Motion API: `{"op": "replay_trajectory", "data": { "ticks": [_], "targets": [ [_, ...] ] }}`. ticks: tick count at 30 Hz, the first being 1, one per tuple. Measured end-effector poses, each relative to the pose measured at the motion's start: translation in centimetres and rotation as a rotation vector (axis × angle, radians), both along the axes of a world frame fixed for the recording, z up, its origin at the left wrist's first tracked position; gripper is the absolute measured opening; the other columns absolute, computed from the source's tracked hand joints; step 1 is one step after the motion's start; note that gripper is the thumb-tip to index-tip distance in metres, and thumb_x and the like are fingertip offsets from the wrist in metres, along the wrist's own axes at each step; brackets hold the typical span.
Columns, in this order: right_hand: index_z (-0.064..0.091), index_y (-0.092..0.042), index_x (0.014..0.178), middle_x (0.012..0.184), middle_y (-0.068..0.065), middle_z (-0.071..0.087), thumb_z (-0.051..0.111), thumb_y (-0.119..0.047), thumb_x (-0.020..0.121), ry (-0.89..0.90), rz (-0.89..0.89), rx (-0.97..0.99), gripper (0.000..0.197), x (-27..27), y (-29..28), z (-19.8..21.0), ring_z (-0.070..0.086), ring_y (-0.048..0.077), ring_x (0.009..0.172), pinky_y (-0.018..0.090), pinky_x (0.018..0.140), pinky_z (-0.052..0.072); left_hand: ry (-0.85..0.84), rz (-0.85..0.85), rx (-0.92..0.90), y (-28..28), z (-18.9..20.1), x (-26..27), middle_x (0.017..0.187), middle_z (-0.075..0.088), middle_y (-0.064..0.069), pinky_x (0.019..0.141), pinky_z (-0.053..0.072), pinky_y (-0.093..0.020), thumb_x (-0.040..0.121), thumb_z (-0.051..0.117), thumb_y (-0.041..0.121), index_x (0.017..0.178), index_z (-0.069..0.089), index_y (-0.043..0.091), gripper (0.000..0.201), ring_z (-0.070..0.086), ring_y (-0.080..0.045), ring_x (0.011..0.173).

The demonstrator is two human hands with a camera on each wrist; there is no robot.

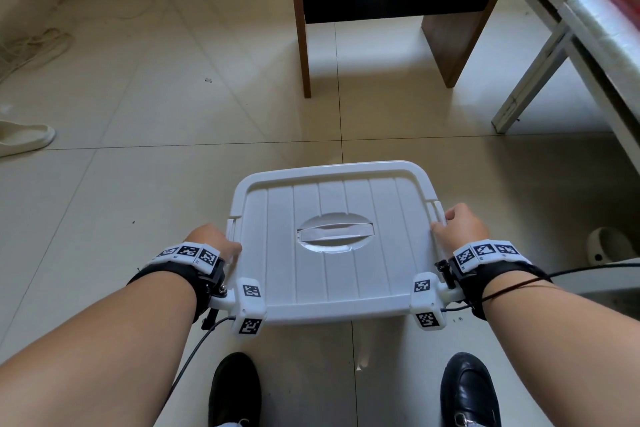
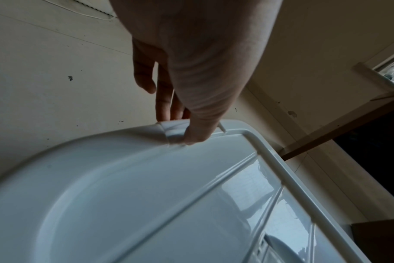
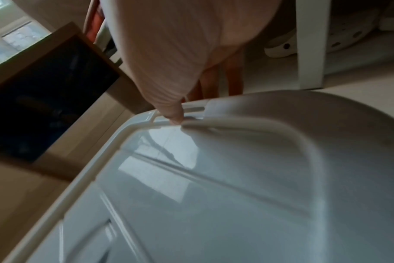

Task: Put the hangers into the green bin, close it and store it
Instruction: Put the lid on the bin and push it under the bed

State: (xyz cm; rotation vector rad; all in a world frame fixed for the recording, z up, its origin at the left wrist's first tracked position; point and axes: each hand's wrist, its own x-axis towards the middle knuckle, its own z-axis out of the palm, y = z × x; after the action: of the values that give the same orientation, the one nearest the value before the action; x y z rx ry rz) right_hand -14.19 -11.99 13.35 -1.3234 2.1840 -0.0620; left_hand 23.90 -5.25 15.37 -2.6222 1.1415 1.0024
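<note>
Bin lid, white and ribbed with an oval recessed handle at its middle, sits shut over the bin, which we hold up above the tiled floor; the bin's green body is hidden beneath it. Our left hand grips the lid's left side latch, thumb on top and fingers curled under. Our right hand grips the right latch likewise. Beyond the lid stands a brown cabinet. Right of the lid runs a white bed frame. Below the lid show our black shoes.
</note>
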Motion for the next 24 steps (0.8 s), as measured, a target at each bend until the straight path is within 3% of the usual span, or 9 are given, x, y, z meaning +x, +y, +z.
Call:
{"op": "replay_trajectory", "data": {
  "ticks": [4,6,8,11,13,16,18,20,24],
  "targets": [
    [0.046,-0.009,0.111,0.09,0.013,0.057,0.052,-0.024,0.089,0.02,0.008,-0.013,0.027,0.4,0.2,0.2,0.051,0.03,0.079,0.031,0.068,0.038,0.01,0.002,-0.014,0.0,0.1,0.0,0.073,0.067,-0.011,0.052,0.039,-0.025,0.077,0.064,0.02,0.085,0.071,0.003,0.021,0.057,-0.027,0.061],
    [0.047,-0.008,0.122,0.107,0.016,0.061,0.057,-0.026,0.087,-0.103,-0.077,0.015,0.041,0.1,0.2,0.3,0.056,0.032,0.09,0.032,0.074,0.039,0.022,-0.008,0.021,0.4,0.0,-0.1,0.081,0.07,-0.012,0.058,0.045,-0.026,0.076,0.063,0.025,0.085,0.07,0.007,0.021,0.064,-0.029,0.07],
    [0.047,-0.006,0.131,0.122,0.016,0.061,0.065,-0.038,0.082,-0.194,-0.142,0.119,0.061,-0.4,0.3,0.1,0.059,0.034,0.106,0.032,0.085,0.043,0.043,-0.036,0.125,1.0,-0.1,-0.4,0.085,0.071,-0.011,0.074,0.052,-0.03,0.076,0.059,0.036,0.074,0.065,0.015,0.022,0.067,-0.029,0.079],
    [0.061,-0.004,0.114,0.11,0.015,0.068,0.067,-0.053,0.075,-0.243,-0.123,0.298,0.063,-0.9,0.7,0.4,0.064,0.034,0.097,0.04,0.093,0.049,0.125,0.021,0.22,1.3,-0.2,-0.9,0.091,0.07,-0.01,0.089,0.052,-0.036,0.078,0.061,0.047,0.073,0.057,0.015,0.033,0.067,-0.028,0.088],
    [0.061,-0.003,0.1,0.098,0.013,0.068,0.067,-0.048,0.08,-0.289,-0.117,0.331,0.05,-1.0,1.0,0.8,0.064,0.031,0.084,0.036,0.079,0.051,0.153,0.064,0.218,1.1,-0.1,-1.0,0.104,0.07,-0.013,0.098,0.05,-0.042,0.078,0.063,0.048,0.084,0.058,0.012,0.037,0.066,-0.031,0.099],
    [0.06,-0.007,0.087,0.073,0.007,0.061,0.065,-0.049,0.082,-0.287,-0.094,0.349,0.043,-1.0,1.4,1.8,0.055,0.022,0.062,0.027,0.052,0.037,0.116,0.056,0.223,1.1,0.7,-1.0,0.104,0.069,-0.014,0.099,0.049,-0.043,0.081,0.059,0.047,0.089,0.057,0.011,0.037,0.066,-0.031,0.1],
    [0.061,-0.007,0.088,0.073,0.006,0.061,0.065,-0.051,0.081,-0.311,-0.073,0.324,0.045,-1.0,1.4,2.2,0.055,0.021,0.061,0.027,0.052,0.036,0.086,0.064,0.206,0.9,1.2,-1.0,0.093,0.066,-0.012,0.096,0.048,-0.039,0.083,0.055,0.044,0.082,0.056,0.011,0.033,0.064,-0.031,0.096],
    [0.064,-0.003,0.092,0.073,0.008,0.063,0.066,-0.048,0.081,-0.372,-0.076,0.269,0.046,-1.2,1.5,2.4,0.055,0.022,0.058,0.026,0.052,0.038,0.099,0.131,0.129,0.7,1.6,-1.0,0.085,0.062,-0.011,0.089,0.048,-0.036,0.082,0.056,0.042,0.09,0.057,0.007,0.035,0.061,-0.032,0.091],
    [0.068,0.003,0.099,0.09,0.018,0.073,0.069,-0.045,0.08,-0.5,-0.144,0.178,0.052,-1.7,2.0,2.6,0.062,0.027,0.066,0.03,0.063,0.049,0.225,0.353,-0.152,0.2,2.4,-1.9,0.112,0.063,-0.016,0.084,0.051,-0.04,0.08,0.063,0.038,0.127,0.05,0.007,0.058,0.06,-0.034,0.09]
  ]
}}
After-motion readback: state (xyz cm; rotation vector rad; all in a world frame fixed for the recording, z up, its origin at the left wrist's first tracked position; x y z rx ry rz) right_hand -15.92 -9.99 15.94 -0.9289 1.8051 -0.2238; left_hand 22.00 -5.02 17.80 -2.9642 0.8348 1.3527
